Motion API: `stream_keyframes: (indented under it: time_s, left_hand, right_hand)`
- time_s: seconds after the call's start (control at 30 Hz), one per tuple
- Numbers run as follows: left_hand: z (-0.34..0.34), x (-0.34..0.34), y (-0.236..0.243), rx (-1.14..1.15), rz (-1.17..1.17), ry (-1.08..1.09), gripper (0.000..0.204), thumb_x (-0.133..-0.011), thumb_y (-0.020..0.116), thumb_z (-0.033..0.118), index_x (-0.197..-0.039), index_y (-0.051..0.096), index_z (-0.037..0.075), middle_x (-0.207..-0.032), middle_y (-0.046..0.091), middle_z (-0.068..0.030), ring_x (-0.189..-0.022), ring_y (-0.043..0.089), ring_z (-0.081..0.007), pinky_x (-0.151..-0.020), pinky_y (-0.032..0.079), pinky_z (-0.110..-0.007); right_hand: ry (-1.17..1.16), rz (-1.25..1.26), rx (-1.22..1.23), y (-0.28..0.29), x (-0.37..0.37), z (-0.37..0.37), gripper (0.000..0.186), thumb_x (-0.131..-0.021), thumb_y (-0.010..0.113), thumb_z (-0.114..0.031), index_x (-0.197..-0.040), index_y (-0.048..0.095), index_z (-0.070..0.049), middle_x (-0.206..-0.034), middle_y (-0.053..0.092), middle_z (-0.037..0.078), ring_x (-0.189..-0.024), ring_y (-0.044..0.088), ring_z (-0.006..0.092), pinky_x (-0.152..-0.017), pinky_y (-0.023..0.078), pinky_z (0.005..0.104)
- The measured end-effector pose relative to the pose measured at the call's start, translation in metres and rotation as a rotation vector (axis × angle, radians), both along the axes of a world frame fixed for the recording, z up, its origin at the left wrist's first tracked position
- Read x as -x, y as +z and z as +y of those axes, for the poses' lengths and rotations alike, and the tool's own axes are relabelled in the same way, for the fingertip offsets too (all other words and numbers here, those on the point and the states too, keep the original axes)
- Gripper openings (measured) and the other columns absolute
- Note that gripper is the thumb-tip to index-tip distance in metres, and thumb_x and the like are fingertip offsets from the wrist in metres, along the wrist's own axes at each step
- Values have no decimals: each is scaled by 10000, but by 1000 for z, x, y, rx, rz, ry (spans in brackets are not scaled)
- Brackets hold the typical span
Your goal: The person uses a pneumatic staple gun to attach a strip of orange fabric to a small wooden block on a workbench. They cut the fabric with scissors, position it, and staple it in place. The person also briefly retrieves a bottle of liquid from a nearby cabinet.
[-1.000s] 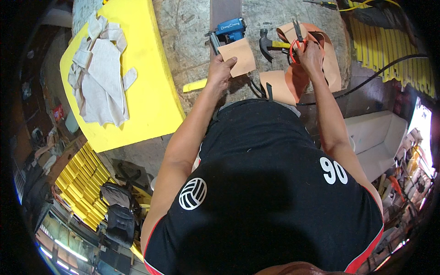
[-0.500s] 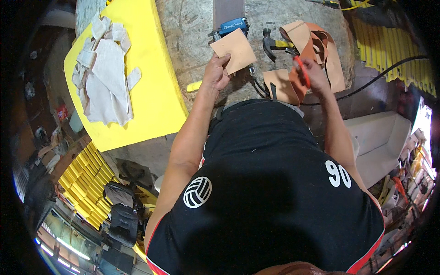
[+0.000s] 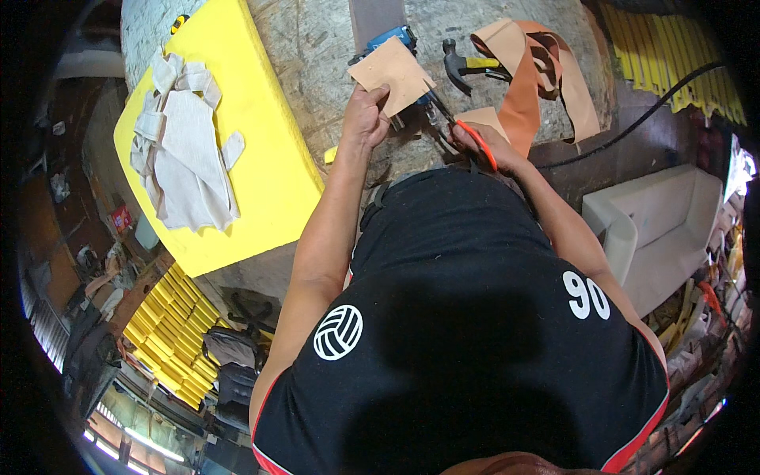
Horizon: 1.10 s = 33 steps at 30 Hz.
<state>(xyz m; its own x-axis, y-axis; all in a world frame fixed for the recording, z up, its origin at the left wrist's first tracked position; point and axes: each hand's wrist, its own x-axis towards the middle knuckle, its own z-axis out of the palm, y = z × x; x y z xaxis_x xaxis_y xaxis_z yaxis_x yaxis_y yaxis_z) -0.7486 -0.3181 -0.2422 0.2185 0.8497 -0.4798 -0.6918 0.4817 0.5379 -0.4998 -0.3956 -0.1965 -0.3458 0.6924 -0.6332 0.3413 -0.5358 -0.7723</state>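
My left hand (image 3: 368, 115) pinches the near left edge of a tan, roughly square piece of leather-like sheet (image 3: 393, 73), held up above the worktable. In my right hand (image 3: 492, 149) is a pair of scissors (image 3: 478, 142) with red-orange handles. Its dark blades point up and left, and their tips reach the right corner of the tan piece. Whether the blades have cut into it I cannot tell. Behind the piece, partly covered by it, lies a blue tool (image 3: 405, 35).
A claw hammer (image 3: 469, 65) with a yellow-black handle lies beside curled tan and orange strips (image 3: 526, 95). Left is a yellow foam slab (image 3: 269, 150) carrying a pale cloth cover (image 3: 186, 142). A black cable (image 3: 625, 123) runs off right; a beige sofa frame (image 3: 657, 214) stands beyond.
My right hand has moved left with the scissors, from beside the strips to the tan piece's right corner. My left hand has shifted slightly with the piece. The view has turned a little.
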Motion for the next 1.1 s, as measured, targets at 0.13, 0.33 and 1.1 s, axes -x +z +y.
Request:
stream_keyframes:
  time_s: [0.13, 0.33, 1.1]
  left_hand:
    - [-1, -4, 3, 22, 32, -5, 429, -934, 456, -62, -1347, 426, 52, -1288, 555, -136, -1155, 582, -288, -969, 521, -451]
    - [-5, -7, 3, 19, 59, -9, 424, -923, 465, -71, -1329, 434, 48, -1278, 560, -136, -1147, 588, -285, -962, 525, -454]
    - [-17, -20, 7, -4, 121, -8, 463, -867, 507, -116, -1301, 461, 39, -1254, 591, -117, -1125, 603, -243, -965, 501, -372]
  right_hand:
    - [8, -76, -16, 17, 9, 9, 516, -962, 523, -524, -962, 646, -22, -769, 550, -13, -736, 490, 89, -684, 401, 237]
    - [-34, -135, -18, 21, 15, 7, 540, -918, 603, -512, -963, 660, 23, -773, 617, 45, -737, 528, 112, -696, 446, 291]
    - [-63, -142, -5, -1, 17, 9, 537, -913, 600, -520, -924, 677, 12, -745, 635, 53, -707, 549, 124, -664, 457, 304]
